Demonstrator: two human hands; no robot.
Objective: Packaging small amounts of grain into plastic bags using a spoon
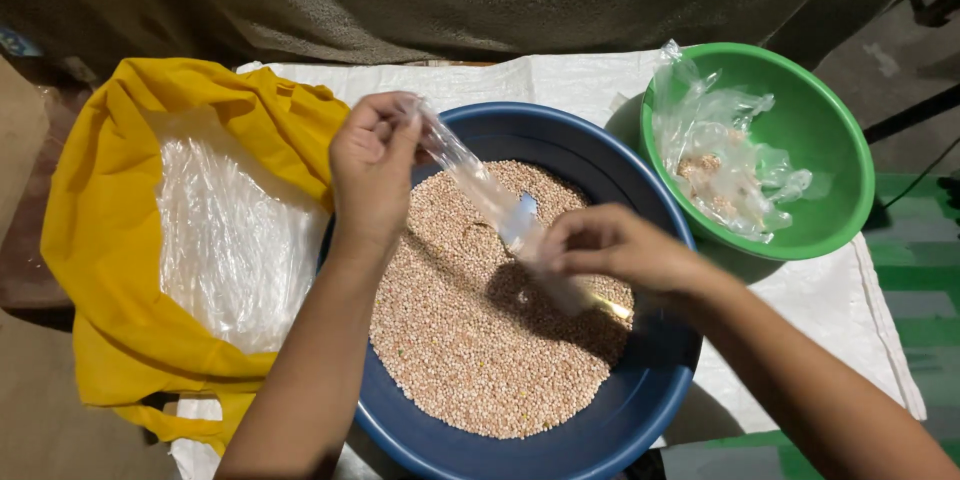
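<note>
A wide blue basin (pixel 660 380) holds a bed of small tan grains (pixel 470 340). Above it, a small clear plastic bag (pixel 480 185) is stretched on a slant between my two hands. My left hand (pixel 372 165) pinches the bag's upper end over the basin's far left rim. My right hand (pixel 610 245) grips the bag's lower end just over the grains; what is in the bag is hard to make out.
A yellow cloth bag (pixel 100 230) lined with clear plastic lies open at the left. A green bowl (pixel 830 140) at the back right holds crumpled clear bags with a few grains. Everything rests on a white woven sheet (pixel 810 310).
</note>
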